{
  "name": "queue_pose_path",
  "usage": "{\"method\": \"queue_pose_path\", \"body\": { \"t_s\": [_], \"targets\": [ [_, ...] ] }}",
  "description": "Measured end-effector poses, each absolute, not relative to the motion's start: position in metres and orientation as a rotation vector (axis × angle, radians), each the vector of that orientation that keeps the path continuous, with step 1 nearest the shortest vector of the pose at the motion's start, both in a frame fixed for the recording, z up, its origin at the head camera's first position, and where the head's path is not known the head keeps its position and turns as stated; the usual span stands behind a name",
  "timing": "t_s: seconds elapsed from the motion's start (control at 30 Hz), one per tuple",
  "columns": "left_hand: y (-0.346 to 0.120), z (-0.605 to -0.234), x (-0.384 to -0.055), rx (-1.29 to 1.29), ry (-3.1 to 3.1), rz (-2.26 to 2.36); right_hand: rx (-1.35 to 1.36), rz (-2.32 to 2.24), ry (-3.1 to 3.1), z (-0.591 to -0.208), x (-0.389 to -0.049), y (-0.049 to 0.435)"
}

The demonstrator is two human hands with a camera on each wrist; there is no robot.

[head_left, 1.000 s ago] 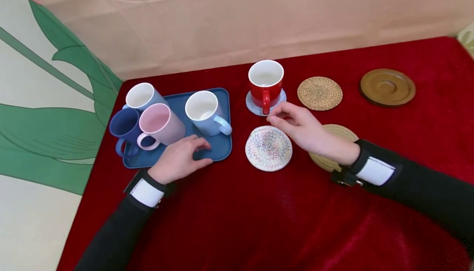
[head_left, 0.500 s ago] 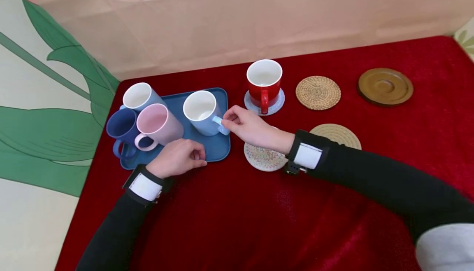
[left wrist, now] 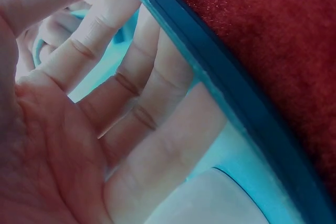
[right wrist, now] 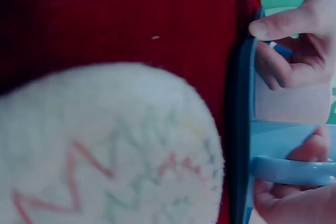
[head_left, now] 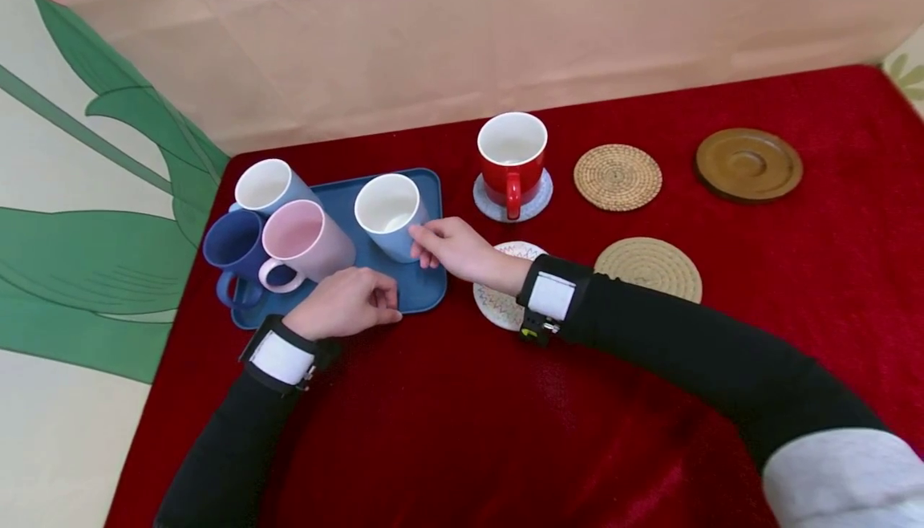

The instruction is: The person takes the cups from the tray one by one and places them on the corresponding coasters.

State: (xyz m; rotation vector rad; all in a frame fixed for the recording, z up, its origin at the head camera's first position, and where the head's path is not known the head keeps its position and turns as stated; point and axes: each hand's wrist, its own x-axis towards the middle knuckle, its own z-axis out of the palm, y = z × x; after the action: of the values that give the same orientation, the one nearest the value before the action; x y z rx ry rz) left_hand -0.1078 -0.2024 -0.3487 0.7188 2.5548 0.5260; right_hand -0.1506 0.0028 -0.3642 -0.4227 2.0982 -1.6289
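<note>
head view: right hand [head_left: 455, 251], fingers and thumb curled round handle [right wrist: 296, 171] of blue mug [head_left: 382, 223]; mug upright on tray [head_left: 422, 291], right part. left hand [head_left: 345, 302], thumb outside, fingers inside, pinching tray's near rim before pink mug [head_left: 321, 249]. tray, left end: pink mug, navy mug [head_left: 237, 249], pale mug [head_left: 269, 187], grouped close. right of tray: red mug [head_left: 512, 167] on blue coaster [head_left: 536, 205]; stitched coaster [head_left: 498, 303], partly behind right wrist. farther right: woven coaster [head_left: 618, 177], straw coaster [head_left: 647, 267], wooden coaster [head_left: 749, 164].
</note>
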Motion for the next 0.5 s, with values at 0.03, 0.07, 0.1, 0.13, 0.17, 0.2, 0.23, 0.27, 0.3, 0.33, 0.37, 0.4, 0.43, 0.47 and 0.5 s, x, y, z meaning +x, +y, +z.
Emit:
{"method": "queue_pose_path", "body": {
  "t_s": [0.03,0.07,0.1,0.13,0.17,0.2,0.23,0.27,0.3,0.33,0.37,0.4,0.43,0.47,0.5],
  "targets": [
    [-0.2027,-0.3488,-0.1081,0.715,2.554,0.528,-0.424,-1.633,2.104,-0.3650,-0.1508,0.0023],
    [-0.2029,-0.3489,-0.1082,0.711,2.554,0.527,-0.428,-1.632,2.118,-0.3657,-0.1509,0.0016],
    [-0.2031,-0.3489,-0.1083,0.708,2.557,0.523,-0.424,-1.635,2.126,-0.3665,-0.1509,0.0010],
    [-0.2032,-0.3491,-0.1084,0.705,2.558,0.522,-0.420,-1.640,2.134,-0.3673,-0.1509,0.0004],
    [-0.2033,-0.3493,-0.1084,0.705,2.561,0.519,-0.421,-1.639,2.146,-0.3681,-0.1507,0.0000],
    [-0.2033,-0.3494,-0.1084,0.704,2.562,0.519,-0.423,-1.637,2.159,-0.3687,-0.1505,-0.0002],
    [-0.2033,-0.3495,-0.1083,0.705,2.564,0.518,-0.427,-1.633,2.173,-0.3693,-0.1503,-0.0004],
    [-0.2033,-0.3496,-0.1082,0.704,2.564,0.519,-0.428,-1.631,2.184,-0.3697,-0.1500,-0.0004],
    [-0.2033,-0.3496,-0.1081,0.702,2.565,0.518,-0.424,-1.633,2.189,-0.3700,-0.1498,-0.0003],
    [-0.2032,-0.3496,-0.1080,0.701,2.565,0.517,-0.427,-1.631,2.197,-0.3703,-0.1497,-0.0001],
    [-0.2032,-0.3496,-0.1079,0.700,2.565,0.517,-0.428,-1.628,2.204,-0.3704,-0.1499,0.0003],
    [-0.2031,-0.3495,-0.1077,0.698,2.564,0.519,-0.429,-1.628,2.205,-0.3705,-0.1501,0.0006],
    [-0.2031,-0.3494,-0.1076,0.698,2.564,0.520,-0.427,-1.629,2.204,-0.3705,-0.1505,0.0010],
    [-0.2031,-0.3494,-0.1074,0.697,2.564,0.520,-0.425,-1.632,2.201,-0.3703,-0.1510,0.0014],
    [-0.2032,-0.3493,-0.1072,0.697,2.564,0.522,-0.425,-1.634,2.196,-0.3700,-0.1516,0.0018]
  ]
}}
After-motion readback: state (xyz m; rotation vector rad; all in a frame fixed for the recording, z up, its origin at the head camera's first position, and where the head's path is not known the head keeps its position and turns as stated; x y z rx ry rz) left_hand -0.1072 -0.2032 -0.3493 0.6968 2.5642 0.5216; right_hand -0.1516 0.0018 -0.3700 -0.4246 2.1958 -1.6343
